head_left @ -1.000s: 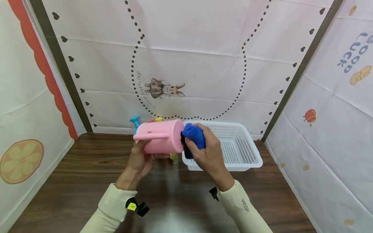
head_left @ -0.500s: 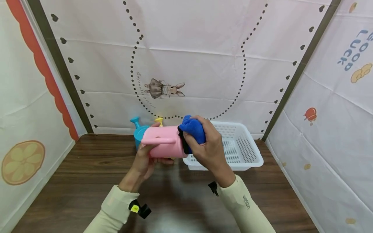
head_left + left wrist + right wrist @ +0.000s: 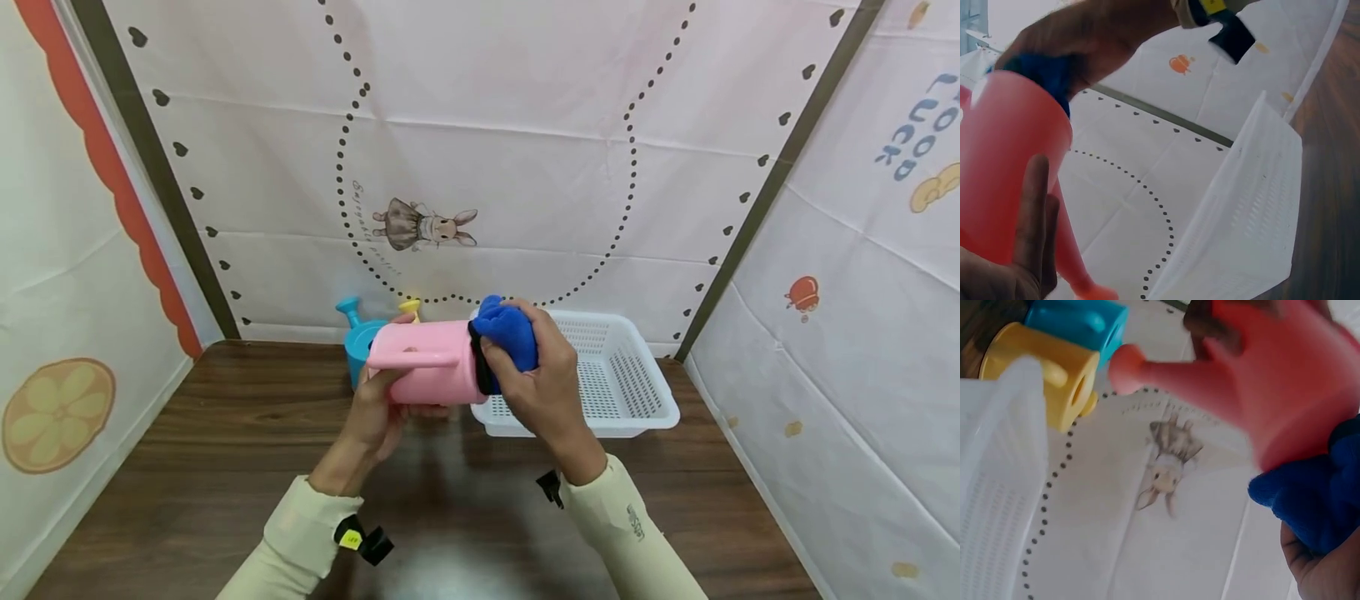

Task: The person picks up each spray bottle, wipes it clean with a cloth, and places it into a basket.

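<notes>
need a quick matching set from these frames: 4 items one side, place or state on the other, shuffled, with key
Items
1. pink watering can
2. blue cloth
3. yellow watering can
4. white basket

Place or state
A. on the table, with perforated walls
B. in the right hand, against a can's base
C. held on its side in the left hand
D. next to the blue watering can, mostly hidden in the head view

Pairs: 1-C, 2-B, 3-D, 4-A

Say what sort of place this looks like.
Probably a small indoor booth set up for tabletop work, though the wider room is out of view: printed sheets close in the back and both sides of a wood-grain table, with a white basket on it.
</notes>
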The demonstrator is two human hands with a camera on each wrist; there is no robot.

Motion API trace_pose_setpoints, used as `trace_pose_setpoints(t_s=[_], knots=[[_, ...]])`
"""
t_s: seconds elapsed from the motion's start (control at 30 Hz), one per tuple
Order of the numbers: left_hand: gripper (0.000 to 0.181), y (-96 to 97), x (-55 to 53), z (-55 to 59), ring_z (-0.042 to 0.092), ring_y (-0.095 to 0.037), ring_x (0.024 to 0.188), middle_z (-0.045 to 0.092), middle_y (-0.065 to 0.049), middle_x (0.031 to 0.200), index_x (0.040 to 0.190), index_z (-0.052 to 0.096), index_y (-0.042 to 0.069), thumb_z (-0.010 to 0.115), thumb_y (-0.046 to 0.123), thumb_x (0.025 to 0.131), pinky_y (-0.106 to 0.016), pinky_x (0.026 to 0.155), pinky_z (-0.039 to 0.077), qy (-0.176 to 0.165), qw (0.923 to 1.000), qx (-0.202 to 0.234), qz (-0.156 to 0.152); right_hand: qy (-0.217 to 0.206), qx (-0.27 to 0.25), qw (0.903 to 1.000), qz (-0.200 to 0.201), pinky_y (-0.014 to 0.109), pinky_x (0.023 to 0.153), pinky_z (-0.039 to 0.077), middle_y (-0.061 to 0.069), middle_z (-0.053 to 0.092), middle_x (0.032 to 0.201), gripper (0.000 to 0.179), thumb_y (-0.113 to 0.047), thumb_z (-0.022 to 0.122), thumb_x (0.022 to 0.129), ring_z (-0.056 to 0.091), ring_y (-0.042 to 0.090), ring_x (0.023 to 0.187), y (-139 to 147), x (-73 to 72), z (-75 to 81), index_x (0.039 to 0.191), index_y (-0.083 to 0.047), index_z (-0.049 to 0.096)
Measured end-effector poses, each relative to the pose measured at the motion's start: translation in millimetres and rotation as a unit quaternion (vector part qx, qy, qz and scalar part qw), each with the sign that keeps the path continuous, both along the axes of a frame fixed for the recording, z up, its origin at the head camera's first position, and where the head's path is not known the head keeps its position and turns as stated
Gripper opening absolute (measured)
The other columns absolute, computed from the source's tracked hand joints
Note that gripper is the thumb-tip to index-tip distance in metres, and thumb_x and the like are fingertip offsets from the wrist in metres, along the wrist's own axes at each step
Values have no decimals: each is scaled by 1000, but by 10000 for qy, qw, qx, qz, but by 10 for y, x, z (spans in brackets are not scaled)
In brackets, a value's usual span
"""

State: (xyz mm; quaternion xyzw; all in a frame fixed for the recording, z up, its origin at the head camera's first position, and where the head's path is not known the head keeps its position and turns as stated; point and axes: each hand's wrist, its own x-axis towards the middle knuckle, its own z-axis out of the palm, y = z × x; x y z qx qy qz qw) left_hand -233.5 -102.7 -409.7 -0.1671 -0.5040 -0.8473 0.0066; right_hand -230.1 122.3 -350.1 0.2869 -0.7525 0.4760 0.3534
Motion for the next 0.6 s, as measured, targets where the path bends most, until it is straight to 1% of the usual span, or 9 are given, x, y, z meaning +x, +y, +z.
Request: trace_pose_setpoints(t_s=[0.07,0.13,0.2,0.3,0.4,0.47,0.6], knots=[[56,0,-11,16,83,-21,97,65,-3,136,165,41,29,50,31,110,-45,70,71,-131,9998,58,136,214,154,9995,153,63,105,65,22,76,136,48,-10,82,97,76,40,122,-27,62,-4,141,0,66],[55,-13,-21,30,84,-22,96,65,-3,137,164,44,30,50,31,109,-45,69,71,-185,9995,101,255,375,278,9987,227,62,107,65,22,76,136,48,-9,83,96,76,39,122,-49,111,-7,141,0,66],[53,-36,-29,39,82,-20,98,63,-3,139,162,48,33,51,32,110,-43,70,71,-172,9993,150,285,491,368,9978,262,61,105,66,21,76,135,49,-8,84,95,77,38,121,-58,137,-26,140,0,66],[49,-73,-31,36,81,-18,100,64,0,141,160,53,36,51,37,111,-41,71,71,-148,9992,229,289,478,450,9974,294,59,105,66,21,76,134,48,-7,84,95,76,37,119,-49,127,-94,139,1,66],[49,-103,-29,36,79,-15,101,65,2,142,160,54,34,53,39,111,-38,72,71,-79,9989,339,308,279,529,9980,225,59,104,66,22,77,133,47,-9,83,96,76,38,116,-16,67,-188,138,3,66],[51,-115,-30,40,79,-13,98,65,1,140,161,53,34,53,39,110,-34,71,70,-11,9989,361,297,-2,490,9987,105,59,101,67,22,77,133,46,-11,82,97,77,37,115,12,6,-240,139,3,67],[55,-110,-23,44,75,-10,89,63,2,137,164,49,36,53,36,109,-27,68,67,107,9997,102,191,-597,192,9980,-93,60,98,67,21,78,133,45,-14,81,98,77,38,114,72,-99,-267,139,0,69]])
